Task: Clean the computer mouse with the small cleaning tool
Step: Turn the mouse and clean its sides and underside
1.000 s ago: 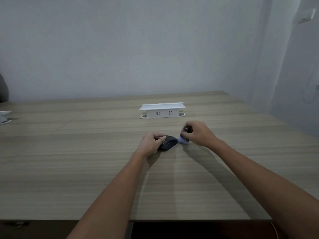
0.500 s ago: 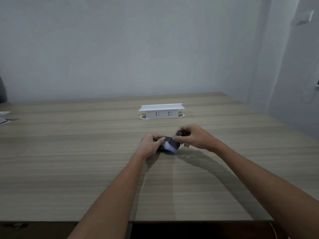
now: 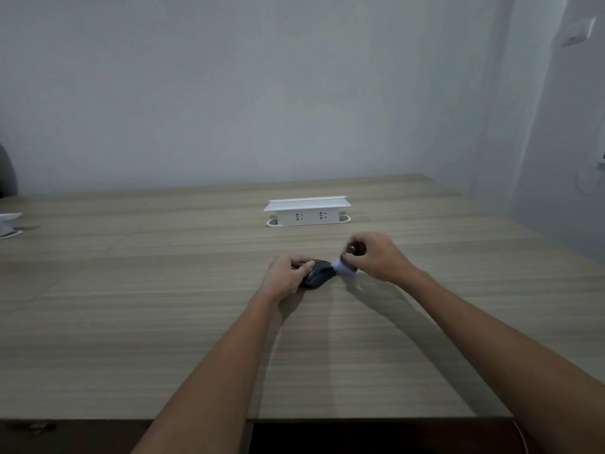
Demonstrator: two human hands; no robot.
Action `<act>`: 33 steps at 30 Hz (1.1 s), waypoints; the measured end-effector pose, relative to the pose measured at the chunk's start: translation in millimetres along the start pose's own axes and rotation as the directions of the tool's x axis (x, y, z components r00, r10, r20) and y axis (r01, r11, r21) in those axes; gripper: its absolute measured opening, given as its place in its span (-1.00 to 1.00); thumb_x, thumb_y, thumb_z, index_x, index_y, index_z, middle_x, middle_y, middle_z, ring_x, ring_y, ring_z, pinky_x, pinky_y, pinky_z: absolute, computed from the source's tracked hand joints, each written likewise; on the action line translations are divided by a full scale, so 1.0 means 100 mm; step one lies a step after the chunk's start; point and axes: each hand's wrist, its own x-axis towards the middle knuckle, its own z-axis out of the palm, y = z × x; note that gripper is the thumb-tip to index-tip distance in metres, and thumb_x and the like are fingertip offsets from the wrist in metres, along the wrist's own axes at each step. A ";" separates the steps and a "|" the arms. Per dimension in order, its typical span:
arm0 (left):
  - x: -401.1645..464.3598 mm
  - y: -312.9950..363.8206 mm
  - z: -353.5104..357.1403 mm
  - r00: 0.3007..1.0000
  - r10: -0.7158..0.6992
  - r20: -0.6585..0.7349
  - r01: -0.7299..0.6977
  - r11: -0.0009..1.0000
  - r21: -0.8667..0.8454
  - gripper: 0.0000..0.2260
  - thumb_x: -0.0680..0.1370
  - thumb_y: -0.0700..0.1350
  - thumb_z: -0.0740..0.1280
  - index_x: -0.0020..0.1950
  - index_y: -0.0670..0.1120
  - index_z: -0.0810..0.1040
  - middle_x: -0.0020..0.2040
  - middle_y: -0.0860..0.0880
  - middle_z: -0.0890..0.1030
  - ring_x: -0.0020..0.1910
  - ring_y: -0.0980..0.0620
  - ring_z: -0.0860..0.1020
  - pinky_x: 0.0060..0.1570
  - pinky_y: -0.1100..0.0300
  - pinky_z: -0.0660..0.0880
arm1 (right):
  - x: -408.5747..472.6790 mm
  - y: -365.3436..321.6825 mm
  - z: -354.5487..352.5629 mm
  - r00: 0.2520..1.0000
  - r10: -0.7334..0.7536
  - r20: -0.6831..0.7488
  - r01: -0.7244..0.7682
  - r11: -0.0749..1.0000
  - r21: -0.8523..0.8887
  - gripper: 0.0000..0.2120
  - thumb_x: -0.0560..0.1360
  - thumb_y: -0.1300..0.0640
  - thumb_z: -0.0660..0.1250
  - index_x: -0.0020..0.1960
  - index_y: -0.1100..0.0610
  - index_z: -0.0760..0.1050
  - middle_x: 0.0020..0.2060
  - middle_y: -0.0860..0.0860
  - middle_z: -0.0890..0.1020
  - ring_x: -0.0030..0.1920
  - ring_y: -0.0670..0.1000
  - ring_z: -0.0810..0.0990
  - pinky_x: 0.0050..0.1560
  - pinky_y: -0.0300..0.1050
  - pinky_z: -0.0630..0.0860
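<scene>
A dark computer mouse (image 3: 319, 274) lies on the wooden table (image 3: 163, 306) near its middle. My left hand (image 3: 285, 276) grips the mouse from its left side, thumb on top. My right hand (image 3: 376, 255) pinches a small cleaning brush (image 3: 344, 266) with a dark round handle and pale bristles. The bristles touch the right end of the mouse. Part of the handle is hidden under my fingers.
A white socket box (image 3: 307, 211) with a flat lid stands on the table behind the hands. Another white object (image 3: 8, 222) is cut off by the left edge. A white wall runs behind the table. The near table edge lies below my forearms.
My right hand swept the brush left over the mouse's top, then pulled it back right to the mouse's right end. My left hand kept hold of the mouse.
</scene>
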 end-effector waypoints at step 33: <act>-0.10 0.18 -0.09 0.997 -0.057 0.056 0.048 0.987 0.151 -0.67 0.61 0.11 0.25 -0.12 -0.07 0.67 -0.28 -0.02 0.62 -0.29 0.00 0.50 -0.25 0.15 0.41 | -0.06 -0.13 0.10 0.985 0.170 0.011 -0.169 0.967 0.193 -0.91 0.45 0.23 0.43 -0.12 0.23 0.69 -0.37 -0.05 0.64 -0.36 -0.01 0.62 -0.33 -0.16 0.63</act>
